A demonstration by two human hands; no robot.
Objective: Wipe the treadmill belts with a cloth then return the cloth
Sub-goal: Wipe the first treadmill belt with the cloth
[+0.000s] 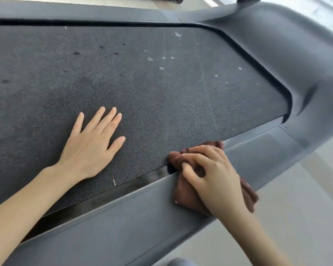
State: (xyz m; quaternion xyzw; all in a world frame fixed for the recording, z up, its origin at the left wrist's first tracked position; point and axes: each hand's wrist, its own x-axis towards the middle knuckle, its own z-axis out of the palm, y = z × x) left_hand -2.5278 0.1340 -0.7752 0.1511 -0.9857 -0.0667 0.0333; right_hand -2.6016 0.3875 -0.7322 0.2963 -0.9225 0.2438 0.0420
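The dark textured treadmill belt (161, 89) fills most of the view, with white specks toward its right end and a few dark spots at upper left. My left hand (92, 144) lies flat on the belt, fingers straight and spread. My right hand (211, 175) grips a crumpled brown cloth (183, 191) at the belt's near edge, where the belt meets the grey side rail (123, 223). Part of the cloth is hidden under my fingers.
The grey motor cover (288, 47) curves round the belt's right end. A far side rail (75, 12) runs along the top. Pale floor (296, 208) lies at lower right, beside the near rail.
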